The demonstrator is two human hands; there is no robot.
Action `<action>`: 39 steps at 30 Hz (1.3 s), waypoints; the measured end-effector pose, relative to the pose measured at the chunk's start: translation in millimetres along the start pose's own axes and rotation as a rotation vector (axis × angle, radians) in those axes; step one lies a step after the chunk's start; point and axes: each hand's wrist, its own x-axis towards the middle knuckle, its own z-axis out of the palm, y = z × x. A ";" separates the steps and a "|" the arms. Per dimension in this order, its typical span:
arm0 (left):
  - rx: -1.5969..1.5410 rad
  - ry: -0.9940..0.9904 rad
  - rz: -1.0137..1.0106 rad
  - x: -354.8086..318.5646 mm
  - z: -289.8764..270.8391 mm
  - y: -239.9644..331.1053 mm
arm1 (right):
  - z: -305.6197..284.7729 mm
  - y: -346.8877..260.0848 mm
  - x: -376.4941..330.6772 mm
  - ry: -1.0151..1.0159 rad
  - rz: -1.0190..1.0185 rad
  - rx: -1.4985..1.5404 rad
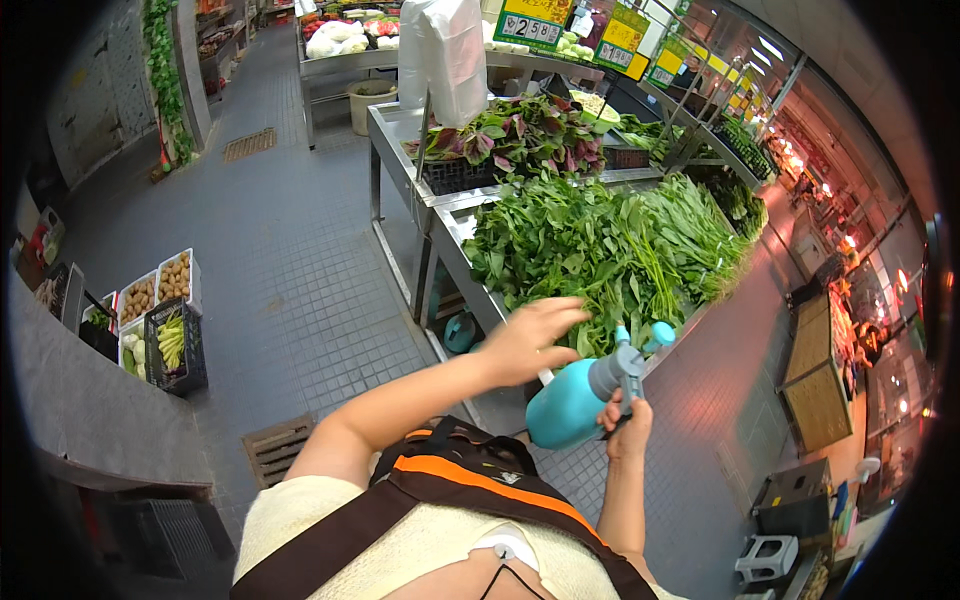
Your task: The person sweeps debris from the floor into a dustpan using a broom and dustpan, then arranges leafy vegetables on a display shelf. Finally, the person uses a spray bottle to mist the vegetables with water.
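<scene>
My right hand (628,428) is closed round the grey handle of a turquoise pump spray bottle (562,408). The bottle leans in front of my chest, its grey head and turquoise nozzle turned toward the stall. My left hand (530,342) reaches over the near edge of the stall, just left of the bottle. Its fingers are stretched out and slightly smeared, with nothing seen in them. Beyond both hands lies a wide heap of leafy green vegetables (570,235). Red-and-green leaves (530,135) are piled behind that heap.
The stall's metal frame (425,205) carries a roll of clear plastic bags (440,60). Crates of potatoes (175,275) and a black crate of green vegetables (172,345) stand on the tiled floor (290,240) at left. A white stool (766,558) is at lower right.
</scene>
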 end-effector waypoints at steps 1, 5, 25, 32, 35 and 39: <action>0.101 -0.028 -0.114 -37.5 -20.3 -30.5 | 9.5 -3.8 -5.9 -0.017 0.020 0.045; 0.229 -0.172 -1.030 -277.5 -77.2 -148.9 | 37.1 -21.0 -32.5 -0.082 -0.004 -0.018; -0.440 0.572 -1.771 -498.8 -141.2 -91.2 | 136.7 -27.6 -60.9 0.207 0.026 -0.082; -0.362 0.745 -1.826 -562.9 -179.3 -131.5 | 161.9 -0.9 -61.6 0.163 0.144 -0.076; -0.471 0.771 -1.850 -599.0 -174.9 -111.8 | 154.5 -0.2 -67.3 0.145 0.181 -0.084; -0.639 0.680 -1.902 -606.1 -123.3 -96.6 | 158.1 -7.8 -73.3 0.131 0.174 -0.252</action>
